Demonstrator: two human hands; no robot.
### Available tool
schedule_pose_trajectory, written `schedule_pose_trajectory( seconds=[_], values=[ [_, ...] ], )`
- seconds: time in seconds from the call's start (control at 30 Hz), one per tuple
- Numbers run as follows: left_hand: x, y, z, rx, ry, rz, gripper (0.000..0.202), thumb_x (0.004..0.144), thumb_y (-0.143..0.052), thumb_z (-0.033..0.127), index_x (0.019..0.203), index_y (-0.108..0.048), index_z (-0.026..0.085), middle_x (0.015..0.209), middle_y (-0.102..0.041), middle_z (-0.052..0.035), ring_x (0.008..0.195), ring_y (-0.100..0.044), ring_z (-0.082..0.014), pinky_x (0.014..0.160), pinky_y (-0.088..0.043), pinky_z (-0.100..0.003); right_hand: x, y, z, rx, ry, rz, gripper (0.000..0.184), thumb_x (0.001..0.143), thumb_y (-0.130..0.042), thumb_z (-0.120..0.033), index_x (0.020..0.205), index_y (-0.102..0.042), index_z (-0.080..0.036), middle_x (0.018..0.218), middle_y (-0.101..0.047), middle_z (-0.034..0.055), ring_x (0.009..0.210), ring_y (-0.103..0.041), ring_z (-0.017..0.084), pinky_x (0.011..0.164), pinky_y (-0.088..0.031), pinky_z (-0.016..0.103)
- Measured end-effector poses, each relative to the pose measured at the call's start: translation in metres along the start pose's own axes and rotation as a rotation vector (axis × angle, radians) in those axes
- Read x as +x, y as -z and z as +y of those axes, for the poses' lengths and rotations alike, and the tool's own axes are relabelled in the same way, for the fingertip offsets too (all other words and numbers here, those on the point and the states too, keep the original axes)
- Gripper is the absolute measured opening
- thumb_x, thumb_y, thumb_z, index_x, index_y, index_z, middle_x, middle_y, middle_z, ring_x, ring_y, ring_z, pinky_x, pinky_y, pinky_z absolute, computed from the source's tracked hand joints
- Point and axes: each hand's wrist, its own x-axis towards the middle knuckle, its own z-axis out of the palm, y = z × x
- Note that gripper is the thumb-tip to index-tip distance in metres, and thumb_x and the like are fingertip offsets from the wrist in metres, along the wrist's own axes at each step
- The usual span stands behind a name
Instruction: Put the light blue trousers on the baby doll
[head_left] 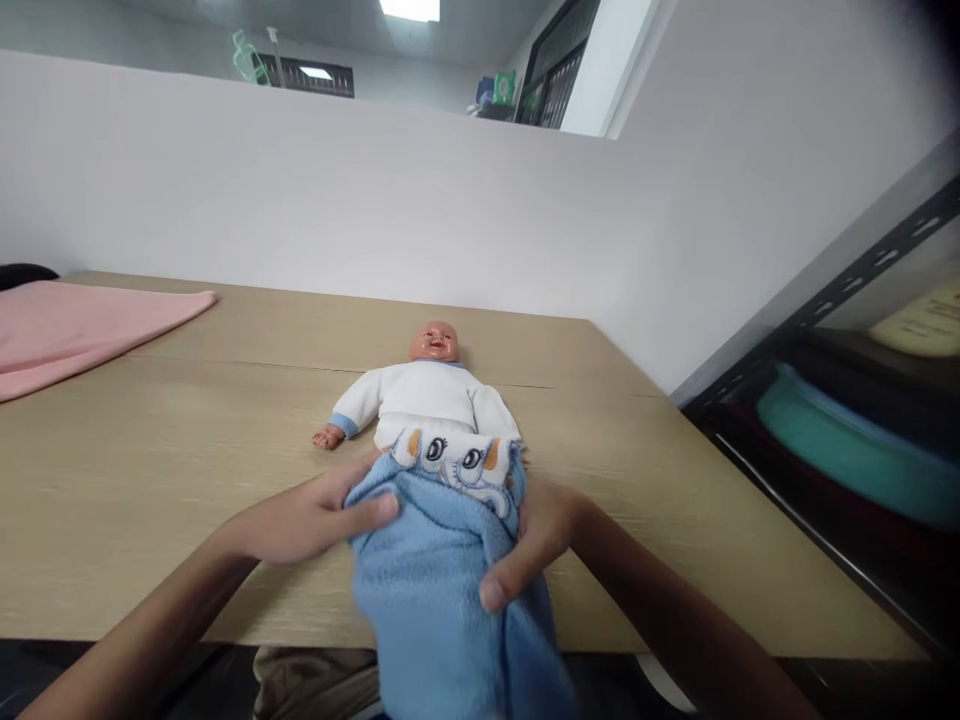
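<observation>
A baby doll [427, 395] in a white top with blue cuffs lies on its back on the table, head toward the wall. Over its lower body is a blue fleece garment [442, 590] with an embroidered animal face along its upper part, hanging down past the table's front edge. My left hand [330, 510] grips the garment's left side, thumb on top and fingers underneath. On the other side my right hand [536, 540] holds the cloth, its thumb pressed on the front. The doll's legs are hidden by the garment.
A pink cloth [82, 325] lies at the left of the wooden table [187, 450]. The white wall [337, 200] stands behind it. On the right, a dark metal shelf [825, 290] holds a teal basin [847, 445] and a cream-coloured item [922, 320].
</observation>
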Motion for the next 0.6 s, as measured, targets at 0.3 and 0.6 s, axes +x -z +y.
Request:
schedule_pose_trajectory(
  seconds=[0.3,0.6],
  values=[
    [0.0,-0.02,-0.006,-0.294,-0.077,-0.261,0.061,0.089,-0.094,0.066,0.128,-0.083,0.02,0.118,-0.087,-0.0105,0.123,-0.079,-0.0369,0.106,-0.066,-0.046,-0.006,-0.013,0.017,0.217,-0.198,0.005,0.063,0.093,-0.091,-0.06,0.137,-0.081,-0.016,0.132,-0.085,0.0117,0.138,-0.076,0.031,0.124,-0.057,0.04],
    [-0.002,-0.03,-0.008,-0.329,0.073,0.13,0.064,0.099,-0.074,0.082,0.109,-0.081,0.019,0.102,-0.083,-0.0084,0.1,-0.074,-0.0283,0.104,-0.061,-0.044,0.0,-0.021,0.015,0.386,-0.182,-0.184,0.063,0.077,-0.105,-0.051,0.127,-0.082,-0.019,0.119,-0.087,0.0067,0.128,-0.081,0.03,0.117,-0.06,0.036]
  ],
)
